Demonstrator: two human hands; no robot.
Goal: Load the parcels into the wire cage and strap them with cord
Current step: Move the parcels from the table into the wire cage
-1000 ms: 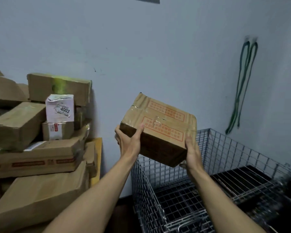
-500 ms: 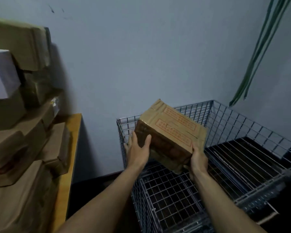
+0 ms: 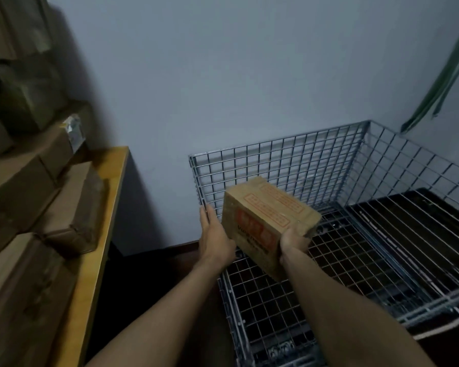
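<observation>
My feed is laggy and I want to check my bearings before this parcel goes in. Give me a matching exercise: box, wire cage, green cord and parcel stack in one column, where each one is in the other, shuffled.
Things
1. box
2. wire cage
3. green cord
4. parcel stack

Places
A. hanging on the wall, upper right
B. piled on the wooden table, at the left
C. held between the left hand and the right hand
D. standing against the wall, right of the table

Pairs: 1-C, 2-D, 3-A, 4-B

Left hand (image 3: 215, 235) extended flat (right hand (image 3: 293, 243) curled, gripping).
</observation>
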